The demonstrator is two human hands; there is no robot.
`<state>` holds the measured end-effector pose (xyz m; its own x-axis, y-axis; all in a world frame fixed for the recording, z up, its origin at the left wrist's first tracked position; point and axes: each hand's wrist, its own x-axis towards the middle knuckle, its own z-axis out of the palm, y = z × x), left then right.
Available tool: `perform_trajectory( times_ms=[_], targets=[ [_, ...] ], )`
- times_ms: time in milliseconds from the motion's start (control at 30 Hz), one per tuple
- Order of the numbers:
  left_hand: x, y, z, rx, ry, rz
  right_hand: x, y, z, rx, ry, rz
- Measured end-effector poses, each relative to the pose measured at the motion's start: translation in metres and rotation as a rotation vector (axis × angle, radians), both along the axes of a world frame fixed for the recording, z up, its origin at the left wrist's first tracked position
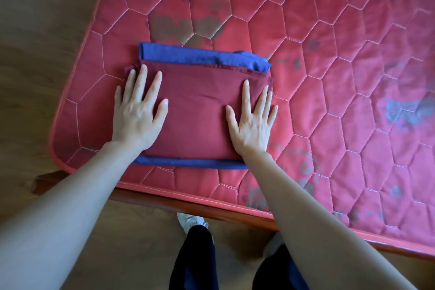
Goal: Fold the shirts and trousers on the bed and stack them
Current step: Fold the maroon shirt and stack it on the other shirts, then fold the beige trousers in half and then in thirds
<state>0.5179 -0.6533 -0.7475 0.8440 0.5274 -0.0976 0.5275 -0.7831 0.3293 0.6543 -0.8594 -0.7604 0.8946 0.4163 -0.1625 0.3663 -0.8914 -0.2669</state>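
Both hands are lying flat with fingers spread, gripping nothing: the left hand (138, 110) is pressing the maroon garment (200, 115) at its 9 o'clock edge, the right hand (253, 122) at 3 o'clock. The maroon garment is sitting folded on the blue garment (202, 57), which is showing at 12 and 6 o'clock, near the mattress (329, 77) corner. Likely risks: the offset stack is sliding toward the bed frame (211, 209) at 6 o'clock, or the top fold is springing open once pressure lifts.
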Motion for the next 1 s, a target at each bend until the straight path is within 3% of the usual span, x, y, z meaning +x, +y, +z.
perform_trajectory(
  times_ms=[233,367,633,1000],
  targets=[
    [0.016,-0.01,0.039,0.222,0.259,-0.06,0.006,-0.004,0.033,-0.051,0.096,0.063],
    [0.041,-0.032,0.075,0.206,0.137,-0.096,0.026,-0.026,0.072,0.05,-0.018,0.113],
    [0.11,-0.14,0.131,0.095,0.076,-0.222,0.084,-0.121,0.124,0.08,-0.02,0.019],
    [0.244,-0.358,0.121,0.06,0.08,-0.308,0.184,-0.345,0.134,0.033,-0.034,-0.196]
  ],
)
